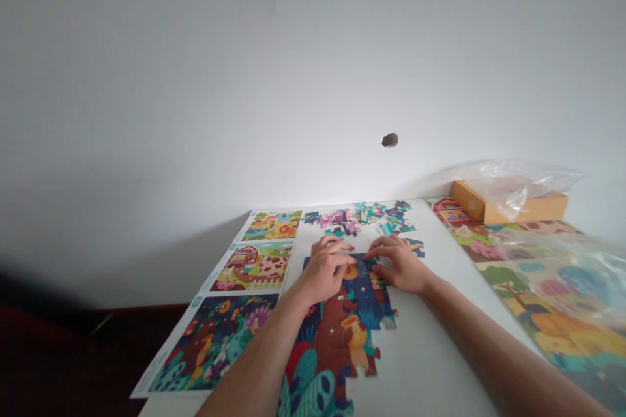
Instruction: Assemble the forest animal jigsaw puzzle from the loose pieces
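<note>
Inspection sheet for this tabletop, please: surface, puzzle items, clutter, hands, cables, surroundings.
Surface: white table, in use.
Puzzle items: partly assembled jigsaw puzzle, with loose pieces beyond it.
Clutter: illustrated picture sheets at left; cardboard box and clear plastic at far right; colourful printed sheets at right, partly under plastic.
Hands: left hand and right hand both on the puzzle's far end; any held piece cannot be seen.
Cables: nothing seen.
Surroundings: white wall with a dark mark; dark floor at lower left.
</note>
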Motion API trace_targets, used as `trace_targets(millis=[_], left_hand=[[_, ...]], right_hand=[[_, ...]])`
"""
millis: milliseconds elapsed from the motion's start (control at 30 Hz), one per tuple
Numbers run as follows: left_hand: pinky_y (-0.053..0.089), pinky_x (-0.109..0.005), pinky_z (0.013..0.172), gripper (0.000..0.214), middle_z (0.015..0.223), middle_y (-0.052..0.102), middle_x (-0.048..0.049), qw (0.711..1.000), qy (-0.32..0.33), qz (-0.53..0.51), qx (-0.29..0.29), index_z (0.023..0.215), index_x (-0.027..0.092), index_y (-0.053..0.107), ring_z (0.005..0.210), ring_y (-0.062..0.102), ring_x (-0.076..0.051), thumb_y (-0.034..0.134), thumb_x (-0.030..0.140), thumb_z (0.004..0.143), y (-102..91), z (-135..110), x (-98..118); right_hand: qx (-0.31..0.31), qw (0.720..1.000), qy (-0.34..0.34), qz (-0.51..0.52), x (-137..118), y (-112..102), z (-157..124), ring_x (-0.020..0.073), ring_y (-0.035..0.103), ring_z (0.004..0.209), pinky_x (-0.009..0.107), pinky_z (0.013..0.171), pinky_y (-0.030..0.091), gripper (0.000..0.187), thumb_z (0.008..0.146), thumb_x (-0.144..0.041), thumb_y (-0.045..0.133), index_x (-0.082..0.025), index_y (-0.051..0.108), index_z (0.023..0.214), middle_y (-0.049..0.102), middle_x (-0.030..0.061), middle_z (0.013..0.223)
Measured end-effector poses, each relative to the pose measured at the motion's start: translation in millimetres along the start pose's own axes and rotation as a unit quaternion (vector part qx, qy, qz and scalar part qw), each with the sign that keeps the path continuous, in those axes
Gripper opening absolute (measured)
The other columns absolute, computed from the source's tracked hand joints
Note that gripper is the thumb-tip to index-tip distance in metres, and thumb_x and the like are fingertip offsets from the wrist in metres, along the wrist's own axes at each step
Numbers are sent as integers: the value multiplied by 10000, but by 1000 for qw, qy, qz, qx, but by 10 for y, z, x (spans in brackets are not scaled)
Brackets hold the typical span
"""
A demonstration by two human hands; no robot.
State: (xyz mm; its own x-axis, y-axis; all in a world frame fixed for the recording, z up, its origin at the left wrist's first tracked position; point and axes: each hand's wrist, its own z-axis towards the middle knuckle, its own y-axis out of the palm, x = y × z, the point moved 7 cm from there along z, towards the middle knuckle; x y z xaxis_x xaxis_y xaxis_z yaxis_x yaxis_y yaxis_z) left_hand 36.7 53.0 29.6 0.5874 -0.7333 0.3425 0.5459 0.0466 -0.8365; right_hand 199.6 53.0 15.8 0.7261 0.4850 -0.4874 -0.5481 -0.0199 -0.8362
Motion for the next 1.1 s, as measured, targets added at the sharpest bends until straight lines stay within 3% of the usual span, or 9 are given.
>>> trace_targets(millis=[700,933,1100], left_hand=[[406,-459,982,349,1148,676,-28,1000,2,-15,-9,958,298,760,1137,466,-254,480,105,878,25,-2,-21],[399,-438,1005,465,1178,651,-34,999,-10,-40,0,1220,275,636,1123,474,-237,480,58,840,16,7,-40],[403,-435,983,415,1177,638,-36,1000,-1,-18,-17,1061,297,723,1138,460,-246,451,55,862,51,-5,-32]], right_hand=[[2,1000,4,-12,-8,4,0,249,522,1030,440,929,363,282,803,-250,636,-330,718,1060,630,40,1101],[19,1000,0,8,17,0,0,244,529,1012,428,938,364,279,822,-260,611,-301,714,1077,630,49,1085],[28,999,-3,16,31,-8,3,234,536,997,409,928,377,305,824,-236,594,-285,699,1106,625,55,1070]])
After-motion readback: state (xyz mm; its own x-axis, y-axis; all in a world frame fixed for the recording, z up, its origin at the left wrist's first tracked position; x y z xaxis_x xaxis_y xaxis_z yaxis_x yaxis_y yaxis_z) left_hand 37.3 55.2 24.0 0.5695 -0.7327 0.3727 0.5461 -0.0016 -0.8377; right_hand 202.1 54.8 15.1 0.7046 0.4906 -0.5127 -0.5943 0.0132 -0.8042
